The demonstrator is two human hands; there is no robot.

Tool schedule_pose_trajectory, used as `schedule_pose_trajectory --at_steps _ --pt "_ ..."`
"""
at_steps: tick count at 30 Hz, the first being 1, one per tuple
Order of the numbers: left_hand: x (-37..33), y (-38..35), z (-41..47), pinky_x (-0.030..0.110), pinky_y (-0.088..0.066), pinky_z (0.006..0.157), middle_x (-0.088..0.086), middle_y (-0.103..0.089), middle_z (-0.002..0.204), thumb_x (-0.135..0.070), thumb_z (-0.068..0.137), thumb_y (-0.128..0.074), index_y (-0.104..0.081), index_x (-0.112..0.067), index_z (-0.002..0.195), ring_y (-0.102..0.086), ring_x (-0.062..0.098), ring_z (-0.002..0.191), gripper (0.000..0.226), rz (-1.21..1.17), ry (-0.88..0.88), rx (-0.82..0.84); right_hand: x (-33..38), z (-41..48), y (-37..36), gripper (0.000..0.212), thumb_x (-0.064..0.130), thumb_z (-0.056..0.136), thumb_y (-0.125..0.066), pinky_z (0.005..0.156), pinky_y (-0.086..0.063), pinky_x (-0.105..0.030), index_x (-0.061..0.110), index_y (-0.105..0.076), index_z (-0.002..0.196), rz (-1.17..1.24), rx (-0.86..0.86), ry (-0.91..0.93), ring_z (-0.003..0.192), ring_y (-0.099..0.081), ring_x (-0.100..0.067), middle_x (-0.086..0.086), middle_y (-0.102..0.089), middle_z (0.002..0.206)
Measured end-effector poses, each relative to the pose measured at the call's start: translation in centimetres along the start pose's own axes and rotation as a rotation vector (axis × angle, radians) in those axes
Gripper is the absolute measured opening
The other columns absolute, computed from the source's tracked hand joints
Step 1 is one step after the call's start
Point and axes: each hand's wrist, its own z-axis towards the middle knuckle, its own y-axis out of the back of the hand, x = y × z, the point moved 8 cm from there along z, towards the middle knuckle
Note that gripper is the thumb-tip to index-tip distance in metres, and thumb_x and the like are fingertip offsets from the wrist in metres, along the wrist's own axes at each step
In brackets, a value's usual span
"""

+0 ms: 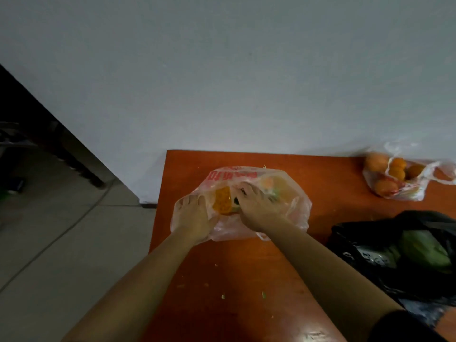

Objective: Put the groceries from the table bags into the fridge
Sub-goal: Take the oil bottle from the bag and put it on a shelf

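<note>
Under our two hands lies a thin translucent pink plastic bag with red lettering [240, 206], flat on the orange-brown counter [246, 280] near its far left corner. Our left hand [195, 218] presses on the bag's left side with the fingers spread and loosely curled into the film; whether it pinches the plastic we cannot tell. Our right hand [254, 206] is just beside it, fingers bunched and closed on the bag's film at the middle. Between the two hands, through the plastic, we see one yellow-orange lumpy item [223, 201] with a dark green end, and beyond the right hand a pale round shape with a green patch [274, 186]; what these are stays unclear.

We count three bags on the counter. Far to the right of our right hand, by the wall, sits a clear plastic bag of oranges [397, 176], with about five fruits showing. Nearer and right of our right forearm is a black plastic bag [370, 255], open, holding one pale green leafy vegetable [424, 250]. Small green scraps dot the counter between our forearms.
</note>
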Motion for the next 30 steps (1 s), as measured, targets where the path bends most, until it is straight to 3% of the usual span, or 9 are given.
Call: schedule_pose_trajectory --at_steps 3,6,10,14,18,22,26,28,30 --pt "0.8 -1.6 0.9 0.048 -0.029 0.116 0.009 -0.037 0.153 -0.063 0.086 -0.053 -0.025 -0.017 0.150 -0.035 0.028 0.141 0.084 -0.045 0.002 0.085 0.4 1.8 -0.6 0.067 0.014 0.096 -0.051 0.122 -0.017 -0.043 0.009 -0.020 0.155 -0.069 0.011 0.046 0.148 -0.019 -0.034 -0.015 -0.022 0.159" --pt "2.0 -2.3 1.5 0.045 -0.031 0.116 0.009 -0.038 0.153 -0.041 0.088 -0.060 -0.022 -0.016 0.151 -0.037 0.027 0.140 0.078 -0.054 -0.033 0.123 1.2 4.1 -1.0 0.076 0.021 0.091 -0.060 0.122 -0.017 -0.047 0.006 -0.020 0.154 -0.150 0.008 0.092 0.146 -0.022 -0.036 -0.019 -0.024 0.157" --pt "3.1 -3.7 1.5 0.045 -0.031 0.117 0.006 -0.033 0.158 -0.033 0.092 -0.054 -0.016 -0.018 0.156 -0.034 0.026 0.144 0.076 -0.194 -0.070 0.186 2.5 7.4 -1.6 0.091 0.038 0.078 -0.073 0.119 -0.026 -0.051 0.008 -0.026 0.149 -0.242 0.053 0.136 0.139 -0.034 -0.037 -0.018 -0.035 0.149" --pt "3.5 -5.1 1.2 0.047 -0.027 0.119 0.007 -0.031 0.160 -0.033 0.099 -0.044 -0.013 -0.018 0.158 -0.030 0.028 0.146 0.068 -0.230 -0.031 0.222 3.0 9.6 -2.9 0.093 0.031 0.075 -0.075 0.116 -0.029 -0.055 0.010 -0.025 0.150 -0.294 0.152 0.085 0.137 -0.038 -0.040 -0.021 -0.039 0.148" --pt "3.4 -5.2 1.2 0.049 -0.017 0.122 0.009 -0.020 0.164 -0.037 0.104 -0.029 -0.006 -0.015 0.158 -0.018 0.029 0.151 0.063 -0.239 -0.009 0.264 2.5 9.7 -3.5 0.097 0.033 0.069 -0.080 0.115 -0.031 -0.053 0.014 -0.028 0.149 -0.278 0.084 0.105 0.135 -0.041 -0.038 -0.018 -0.043 0.146" --pt "3.3 -4.0 1.0 0.045 -0.012 0.123 0.003 -0.019 0.164 -0.033 0.105 -0.029 -0.011 -0.021 0.158 -0.014 0.022 0.151 0.057 -0.208 -0.035 0.219 1.4 8.3 -3.7 0.111 0.054 0.062 -0.084 0.116 -0.031 -0.049 0.018 -0.026 0.150 -0.230 0.010 0.201 0.135 -0.043 -0.034 -0.014 -0.045 0.146" --pt "3.2 -3.6 1.1 0.050 -0.012 0.122 -0.003 -0.024 0.163 -0.048 0.101 -0.032 -0.017 -0.027 0.156 -0.019 0.021 0.150 0.062 -0.240 -0.039 0.208 1.0 7.8 -3.2 0.114 0.059 0.066 -0.081 0.119 -0.027 -0.050 0.019 -0.020 0.153 -0.240 0.000 0.235 0.138 -0.041 -0.034 -0.014 -0.041 0.150" --pt "2.9 -2.9 1.2 0.055 -0.029 0.116 -0.008 -0.045 0.150 -0.068 0.095 -0.029 -0.033 -0.031 0.150 -0.041 0.022 0.139 0.067 -0.306 -0.030 0.182 0.9 7.4 -2.8 0.114 0.060 0.068 -0.079 0.121 -0.024 -0.050 0.018 -0.017 0.154 -0.252 0.013 0.239 0.141 -0.038 -0.034 -0.015 -0.038 0.153" --pt "3.1 -1.4 1.0 0.045 -0.049 0.098 -0.011 -0.065 0.113 -0.082 0.086 -0.029 -0.057 -0.032 0.127 -0.061 0.012 0.104 0.070 -0.360 -0.020 0.067 0.7 6.9 -2.8 0.113 0.057 0.071 -0.078 0.122 -0.021 -0.049 0.018 -0.015 0.155 -0.250 0.032 0.243 0.143 -0.035 -0.034 -0.015 -0.035 0.155"
